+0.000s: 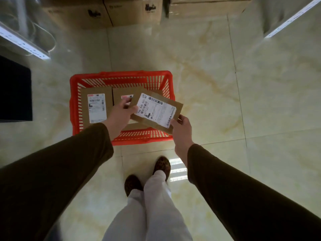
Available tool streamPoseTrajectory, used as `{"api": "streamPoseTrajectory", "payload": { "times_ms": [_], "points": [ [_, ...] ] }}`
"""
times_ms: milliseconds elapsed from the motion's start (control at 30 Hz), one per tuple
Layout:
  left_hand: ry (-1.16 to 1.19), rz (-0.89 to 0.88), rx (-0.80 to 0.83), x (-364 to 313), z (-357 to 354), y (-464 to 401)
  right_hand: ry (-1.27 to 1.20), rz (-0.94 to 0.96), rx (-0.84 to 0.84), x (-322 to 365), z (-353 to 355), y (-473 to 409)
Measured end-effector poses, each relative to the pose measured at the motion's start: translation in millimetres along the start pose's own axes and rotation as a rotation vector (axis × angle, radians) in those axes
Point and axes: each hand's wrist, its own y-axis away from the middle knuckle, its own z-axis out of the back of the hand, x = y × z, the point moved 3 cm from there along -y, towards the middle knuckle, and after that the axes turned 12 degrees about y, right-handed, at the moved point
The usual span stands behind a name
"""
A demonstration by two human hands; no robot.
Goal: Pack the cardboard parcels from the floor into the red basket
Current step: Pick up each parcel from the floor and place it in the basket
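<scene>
Above the near right corner of the red basket (73, 108), a flat cardboard parcel (177, 108) is held in both hands, label side up. Its long axis runs slantwise, from the far left down toward the near right, so it sits skewed against the basket's straight sides. The white shipping label (155, 110) lies along the same slant, its barcode toward the far edge. The left hand (121, 113) is clamped on the parcel's left end, thumb on top at the label's edge and fingers curled behind the far edge. The right hand (181, 129) pinches the near right corner, thumb pressed on the label. Inside the basket, two more parcels lie flat side by side: the left one (85, 108) has its long axis running away from the person, label up, and the second one (121, 93) is mostly covered by the left hand and the held parcel. The basket stands on a pale tiled floor (260, 101), just ahead of the person's shoes (161, 165).
</scene>
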Motion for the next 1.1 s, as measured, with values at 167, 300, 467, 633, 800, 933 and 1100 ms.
{"api": "streamPoseTrajectory", "payload": {
  "times_ms": [167,300,467,633,800,933,1100],
  "points": [
    [-0.233,-0.058,0.116,-32.7,0.1,-40.0,-0.162,-0.12,-0.004,-8.1,-27.6,-6.4],
    [-0.417,-0.127,0.21,-55.4,-6.7,-63.1,-0.339,-0.171,-0.06,-15.2,-48.7,-6.7],
    [-0.428,-0.204,0.253,-69.7,-19.5,-91.0,-0.446,-0.191,-0.162,-17.0,-65.2,-8.4],
    [-0.46,-0.213,0.319,-73.3,-21.7,-114.9,-0.489,-0.203,-0.241,-17.3,-76.7,-5.6],
    [-0.497,-0.219,0.381,-64.9,-27.1,-130.2,-0.508,-0.263,-0.299,-19.4,-85.8,-9.4],
    [-0.488,-0.295,0.421,-64.5,-42.4,-134.3,-0.524,-0.291,-0.355,-23.5,-88.0,-15.2],
    [-0.548,-0.302,0.455,-56.0,-40.0,-141.6,-0.491,-0.314,-0.363,-32.1,-93.3,-17.0]
  ]
}}
